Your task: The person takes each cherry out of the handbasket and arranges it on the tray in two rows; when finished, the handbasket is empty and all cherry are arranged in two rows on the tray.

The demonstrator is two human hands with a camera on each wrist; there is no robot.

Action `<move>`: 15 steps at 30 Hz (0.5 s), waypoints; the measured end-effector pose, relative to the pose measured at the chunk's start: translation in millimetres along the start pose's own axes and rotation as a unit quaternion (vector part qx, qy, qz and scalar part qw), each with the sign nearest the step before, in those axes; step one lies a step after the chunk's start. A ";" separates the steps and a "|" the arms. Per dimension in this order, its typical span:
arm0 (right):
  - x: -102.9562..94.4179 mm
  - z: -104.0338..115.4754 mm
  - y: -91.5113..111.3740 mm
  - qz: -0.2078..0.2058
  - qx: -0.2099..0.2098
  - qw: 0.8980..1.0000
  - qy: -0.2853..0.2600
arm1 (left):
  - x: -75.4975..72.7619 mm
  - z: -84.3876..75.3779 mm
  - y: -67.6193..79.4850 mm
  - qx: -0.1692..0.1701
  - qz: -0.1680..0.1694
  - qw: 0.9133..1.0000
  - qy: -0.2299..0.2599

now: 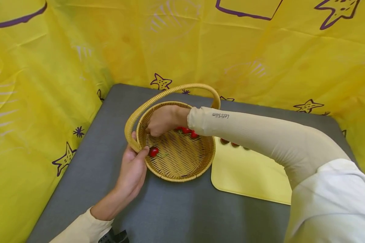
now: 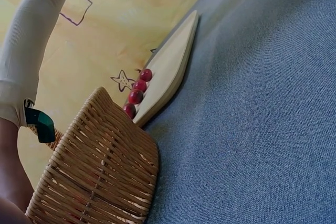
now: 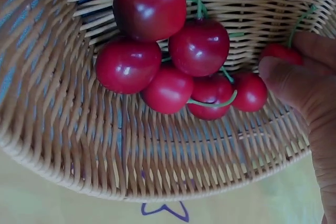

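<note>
A round wicker basket with a tall arched handle stands before me. My left hand grips its left side where the handle meets the rim, thumb on top. Inside, close to that thumb, lies a single red cherry. My right hand reaches down into the far left of the basket. In the right wrist view it pinches a red cherry with a green stem, between thumb and fingers. Beside it several cherries lie clustered against the woven wall.
Right of the basket lies a pale yellow board, partly under my right arm. Several cherries sit in a row along the board's edge. A grey table carries everything, and yellow patterned cloth hangs behind and at the sides.
</note>
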State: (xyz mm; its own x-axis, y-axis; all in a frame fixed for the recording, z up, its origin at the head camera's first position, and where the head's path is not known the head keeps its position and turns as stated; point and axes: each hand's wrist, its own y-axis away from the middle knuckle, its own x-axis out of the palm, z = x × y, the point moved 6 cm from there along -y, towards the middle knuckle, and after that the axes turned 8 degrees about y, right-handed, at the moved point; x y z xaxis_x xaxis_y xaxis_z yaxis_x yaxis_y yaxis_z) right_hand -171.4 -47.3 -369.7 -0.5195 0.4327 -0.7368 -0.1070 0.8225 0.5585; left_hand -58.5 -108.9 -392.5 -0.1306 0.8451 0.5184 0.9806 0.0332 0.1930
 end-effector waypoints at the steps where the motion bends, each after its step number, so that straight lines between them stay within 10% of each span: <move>1: -0.6 0.5 2.0 0.001 0.001 1.000 -0.001 | 1.0 0.0 0.2 -0.001 -0.001 1.000 0.001; 15: -33.1 25.6 58.2 0.017 0.061 0.998 0.026 | 3.0 -1.5 3.1 -0.021 -0.007 1.000 -0.001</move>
State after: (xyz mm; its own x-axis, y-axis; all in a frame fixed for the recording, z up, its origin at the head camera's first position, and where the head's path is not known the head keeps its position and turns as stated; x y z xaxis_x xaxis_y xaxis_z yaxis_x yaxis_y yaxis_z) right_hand -138.7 -4.3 -322.6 -0.5645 0.4442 -0.6957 0.0137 0.8478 0.5301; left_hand -56.1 -107.1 -389.1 -0.1440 0.8456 0.5140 0.9716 0.0222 0.2357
